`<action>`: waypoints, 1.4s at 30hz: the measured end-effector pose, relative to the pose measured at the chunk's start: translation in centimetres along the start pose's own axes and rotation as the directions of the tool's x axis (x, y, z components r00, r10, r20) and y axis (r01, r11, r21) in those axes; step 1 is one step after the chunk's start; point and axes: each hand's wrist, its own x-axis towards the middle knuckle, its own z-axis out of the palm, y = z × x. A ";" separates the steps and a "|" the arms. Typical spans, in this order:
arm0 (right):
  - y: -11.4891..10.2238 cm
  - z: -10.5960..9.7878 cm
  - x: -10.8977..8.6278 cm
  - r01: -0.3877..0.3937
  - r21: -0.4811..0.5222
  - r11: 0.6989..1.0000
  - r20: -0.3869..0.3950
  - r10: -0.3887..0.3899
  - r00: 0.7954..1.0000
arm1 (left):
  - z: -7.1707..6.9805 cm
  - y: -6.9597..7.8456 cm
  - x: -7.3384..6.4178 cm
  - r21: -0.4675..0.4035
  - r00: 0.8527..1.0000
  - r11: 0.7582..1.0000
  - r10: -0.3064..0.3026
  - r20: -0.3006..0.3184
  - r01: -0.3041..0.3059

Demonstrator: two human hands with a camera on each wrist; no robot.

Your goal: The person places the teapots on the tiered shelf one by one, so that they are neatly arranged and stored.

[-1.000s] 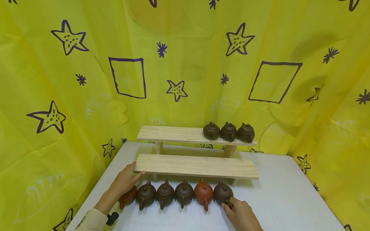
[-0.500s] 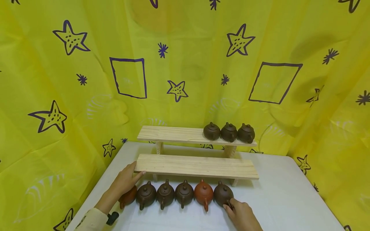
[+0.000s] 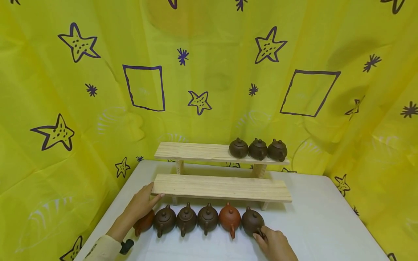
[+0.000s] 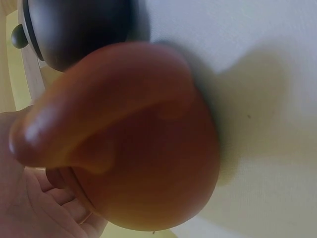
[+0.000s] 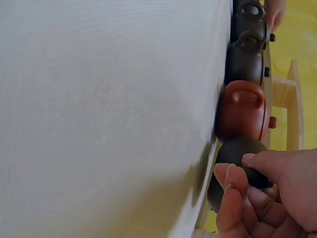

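My right hand pinches the handle of the dark brown teapot at the right end of a row. In the right wrist view, thumb and fingers close on the handle side of that teapot. At the other end my left hand grips the front left corner of the lower wooden shelf, thumb along its front edge, fingers at its end. Under this hand stands a reddish teapot, partly hidden; its handle fills much of the left wrist view. Between the ends stand several brown teapots and another reddish teapot.
Behind the lower board rises an upper wooden shelf with three dark brown teapots at its right end. The row stands on a white tabletop, close in front of the lower board. A yellow patterned curtain surrounds the table.
The brown teapot in my right hand has shifted slightly right, widening the gap to the reddish teapot beside it. My left hand stays at the shelf corner.
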 end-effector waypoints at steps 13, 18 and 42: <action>-1.7 -1.9 0.2 0.089 0.015 0.996 0.002 -0.089 0.996 | 0.3 -0.3 0.2 0.008 0.999 1.000 0.029 -0.029 -0.029; -3.0 -3.1 0.6 0.121 0.071 0.990 0.033 -0.124 0.992 | 0.3 -0.4 0.1 0.018 0.998 0.999 0.048 -0.039 -0.048; -10.8 -5.6 9.8 0.205 0.031 0.978 -0.106 -0.201 0.974 | 0.3 -0.4 0.2 0.006 0.999 0.999 0.038 -0.031 -0.038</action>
